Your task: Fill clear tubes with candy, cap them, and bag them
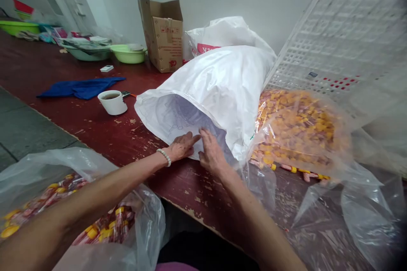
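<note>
A large white woven sack [222, 80] lies on the dark red table with its mouth gaping toward me. My left hand [183, 145], below a beaded bracelet on the wrist, is at the lower edge of the mouth with its fingers bent together; what they hold, if anything, is too small to make out. Beside it my right hand [211, 151] reaches over the same edge, fingers apart, its index fingertip close to the left one. Small clear shapes lie inside the sack, too faint to identify.
Yellow-capped bottles fill a clear bag [295, 127] at right, under a leaning white crate [343, 38]. Another bag of bottles [119, 220] sits at lower left. A cup [112, 103], blue cloth [81, 88], carton [167, 40] and green basins [129, 55] stand on the table [133, 135].
</note>
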`<act>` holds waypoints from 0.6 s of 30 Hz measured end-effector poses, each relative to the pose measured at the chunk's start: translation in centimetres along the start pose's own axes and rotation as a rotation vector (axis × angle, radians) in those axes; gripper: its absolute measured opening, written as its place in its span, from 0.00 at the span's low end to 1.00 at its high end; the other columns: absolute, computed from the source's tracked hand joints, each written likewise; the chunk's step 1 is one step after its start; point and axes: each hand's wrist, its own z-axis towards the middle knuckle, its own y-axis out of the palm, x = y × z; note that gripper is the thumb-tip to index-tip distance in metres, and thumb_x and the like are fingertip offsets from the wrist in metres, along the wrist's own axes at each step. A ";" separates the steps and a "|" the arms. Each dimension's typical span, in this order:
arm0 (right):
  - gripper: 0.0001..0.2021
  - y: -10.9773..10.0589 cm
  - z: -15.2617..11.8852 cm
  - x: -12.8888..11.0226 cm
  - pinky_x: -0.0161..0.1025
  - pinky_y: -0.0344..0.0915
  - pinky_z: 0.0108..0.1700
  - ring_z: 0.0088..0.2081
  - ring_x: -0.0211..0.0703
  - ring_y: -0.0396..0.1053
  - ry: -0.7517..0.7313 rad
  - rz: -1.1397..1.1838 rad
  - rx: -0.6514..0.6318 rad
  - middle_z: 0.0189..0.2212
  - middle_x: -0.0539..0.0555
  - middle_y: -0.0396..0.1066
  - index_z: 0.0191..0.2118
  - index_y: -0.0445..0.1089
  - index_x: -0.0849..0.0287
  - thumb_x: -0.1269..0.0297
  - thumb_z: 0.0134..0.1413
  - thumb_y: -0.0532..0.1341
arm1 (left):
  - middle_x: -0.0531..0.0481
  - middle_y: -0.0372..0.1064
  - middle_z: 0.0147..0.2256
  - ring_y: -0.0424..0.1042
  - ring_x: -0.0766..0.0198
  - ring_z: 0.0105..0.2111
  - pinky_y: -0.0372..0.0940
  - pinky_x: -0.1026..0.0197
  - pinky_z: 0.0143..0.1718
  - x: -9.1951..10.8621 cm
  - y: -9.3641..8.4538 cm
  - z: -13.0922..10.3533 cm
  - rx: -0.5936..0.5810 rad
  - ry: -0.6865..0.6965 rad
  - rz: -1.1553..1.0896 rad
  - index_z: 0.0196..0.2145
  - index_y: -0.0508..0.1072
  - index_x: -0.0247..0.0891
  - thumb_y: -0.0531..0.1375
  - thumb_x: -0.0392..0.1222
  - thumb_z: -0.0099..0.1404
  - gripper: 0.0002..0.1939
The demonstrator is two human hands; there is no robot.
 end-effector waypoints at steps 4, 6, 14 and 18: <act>0.44 2.7 -1.4 -1.0 0.53 0.57 0.58 0.59 0.55 0.56 0.102 0.208 -0.056 0.60 0.66 0.55 0.64 0.41 0.65 0.79 0.37 0.56 | 0.43 0.65 0.39 0.69 0.57 0.37 0.65 0.57 0.39 0.4 -0.8 -2.9 -0.013 0.133 -0.108 0.49 0.65 0.37 0.53 0.31 0.54 0.23; 0.42 3.3 -2.1 -1.1 0.54 0.61 0.54 0.54 0.55 0.63 0.233 0.309 -0.049 0.53 0.64 0.63 0.63 0.44 0.64 0.77 0.38 0.56 | 0.45 0.67 0.38 0.69 0.58 0.36 0.64 0.59 0.39 0.4 -1.5 -3.8 0.015 0.165 -0.246 0.49 0.66 0.36 0.54 0.30 0.51 0.25; 0.35 3.9 -4.1 -2.7 0.51 0.55 0.59 0.59 0.49 0.56 0.292 0.441 0.099 0.56 0.64 0.58 0.60 0.50 0.65 0.78 0.41 0.54 | 0.48 0.70 0.37 0.67 0.60 0.39 0.62 0.60 0.43 1.9 -1.8 -4.0 0.024 0.221 -0.622 0.40 0.68 0.35 0.52 0.27 0.46 0.21; 0.32 3.3 -5.2 -2.9 0.49 0.61 0.54 0.52 0.48 0.64 0.334 0.539 0.087 0.51 0.61 0.66 0.59 0.51 0.62 0.73 0.45 0.57 | 0.50 0.67 0.31 0.67 0.63 0.31 0.63 0.61 0.35 2.9 -1.7 -4.6 -0.011 0.065 -0.771 0.47 0.62 0.34 0.53 0.26 0.46 0.28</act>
